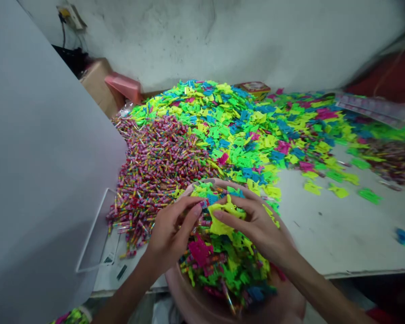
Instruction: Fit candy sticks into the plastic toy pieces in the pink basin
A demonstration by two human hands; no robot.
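My left hand (171,231) is closed, its thumb and forefinger pinching the end of a small tube (204,204) with a pink and purple wrapper. Close beside it, my right hand (256,220) grips a flat yellow plastic piece (221,225) between thumb and fingers. Whether tube and piece touch, I cannot tell. Both hands are over a pink basin (182,294) that holds a mix of green, yellow, blue and magenta plastic pieces and wrapped tubes. A magenta piece (200,252) lies in it below my left hand.
Behind the basin a heap of wrapped tubes (162,153) lies on the white table (310,234). A larger mound of bright plastic pieces (222,112) runs along the wall. A clear tray (371,110) lies at right. At left stand a white panel (54,157) and a wire frame (87,243).
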